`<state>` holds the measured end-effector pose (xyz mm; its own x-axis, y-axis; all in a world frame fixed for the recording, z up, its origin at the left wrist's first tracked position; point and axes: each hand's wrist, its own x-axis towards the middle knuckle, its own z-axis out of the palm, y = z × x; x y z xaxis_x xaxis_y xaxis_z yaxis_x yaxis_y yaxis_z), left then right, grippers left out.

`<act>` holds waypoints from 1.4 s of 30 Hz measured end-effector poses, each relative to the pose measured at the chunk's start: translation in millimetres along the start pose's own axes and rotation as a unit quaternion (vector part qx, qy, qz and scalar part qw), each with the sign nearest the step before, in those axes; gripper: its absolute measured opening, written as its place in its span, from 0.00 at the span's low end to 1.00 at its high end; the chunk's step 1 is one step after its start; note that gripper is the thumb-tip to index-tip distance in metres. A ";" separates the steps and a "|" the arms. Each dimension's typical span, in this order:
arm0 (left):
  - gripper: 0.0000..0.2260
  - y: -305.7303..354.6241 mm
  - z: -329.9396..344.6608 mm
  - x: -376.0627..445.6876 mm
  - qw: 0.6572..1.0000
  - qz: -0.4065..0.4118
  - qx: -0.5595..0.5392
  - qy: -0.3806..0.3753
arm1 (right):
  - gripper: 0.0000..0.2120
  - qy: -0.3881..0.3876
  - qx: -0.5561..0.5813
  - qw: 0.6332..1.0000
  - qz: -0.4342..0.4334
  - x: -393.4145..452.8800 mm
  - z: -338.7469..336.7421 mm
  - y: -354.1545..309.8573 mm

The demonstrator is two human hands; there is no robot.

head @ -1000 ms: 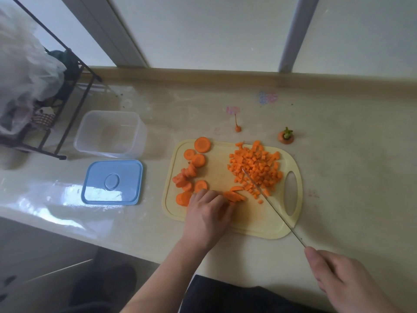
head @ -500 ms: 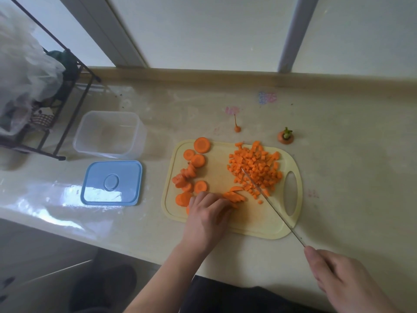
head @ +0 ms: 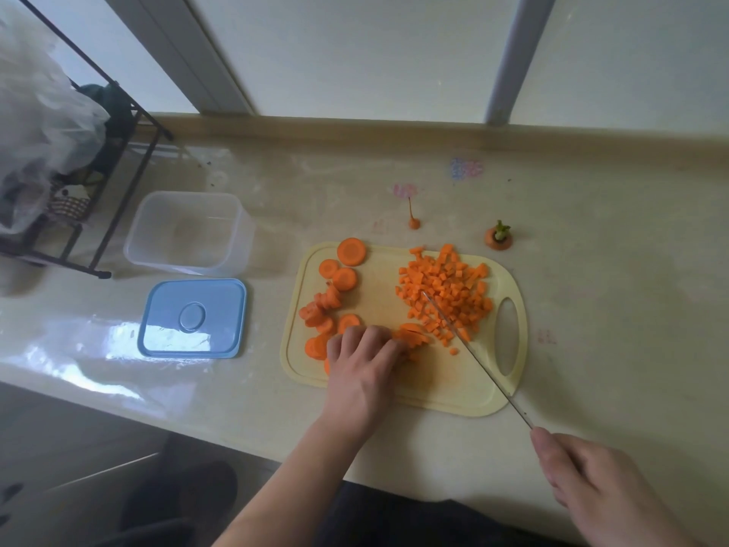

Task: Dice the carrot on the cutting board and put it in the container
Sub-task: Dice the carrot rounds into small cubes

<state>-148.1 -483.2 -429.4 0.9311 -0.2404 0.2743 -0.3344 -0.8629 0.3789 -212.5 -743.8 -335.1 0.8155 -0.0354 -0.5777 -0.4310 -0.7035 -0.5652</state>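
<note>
Countertop board (head: 465, 392): left grip (head: 365, 365) pinches slices (head: 412, 336), right grip (head: 603, 491) clasps knife (head: 477, 359)

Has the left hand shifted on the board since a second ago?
Yes, slightly. The left hand has crept left along the cutting board, toward the uncut carrot slices and away from the handle hole.

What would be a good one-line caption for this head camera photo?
Left hand steadies carrot slices on a cutting board while the right hand holds a knife beside diced carrot.
</note>
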 end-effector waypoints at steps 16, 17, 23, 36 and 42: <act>0.18 -17.3 -16.9 33.7 0.984 0.086 -0.055 -0.144 | 0.44 -0.003 0.009 1.000 0.013 0.9 -0.3 2.7; 0.18 -18.1 -16.5 35.6 0.984 0.090 -0.054 -0.145 | 0.45 -0.004 0.008 1.000 0.013 1.1 -0.3 3.1; 0.19 -10.8 -19.3 41.7 0.983 0.064 -0.040 -0.167 | 0.46 -0.008 0.004 1.000 0.011 0.5 -0.4 3.8; 0.17 2.3 -31.5 16.4 0.978 -0.112 -0.068 -0.163 | 0.43 -0.070 0.060 0.996 -0.011 10.1 14.3 -7.6; 0.21 5.7 -28.7 21.1 0.966 -0.181 -0.110 -0.148 | 0.34 -0.078 0.051 0.995 -0.028 19.2 23.1 -15.3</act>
<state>-134.5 -480.4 -396.2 0.9830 -0.0848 -0.1631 0.0283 -0.8069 0.5901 -199.2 -717.3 -351.2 0.7733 0.1175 -0.6230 -0.4299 -0.6251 -0.6515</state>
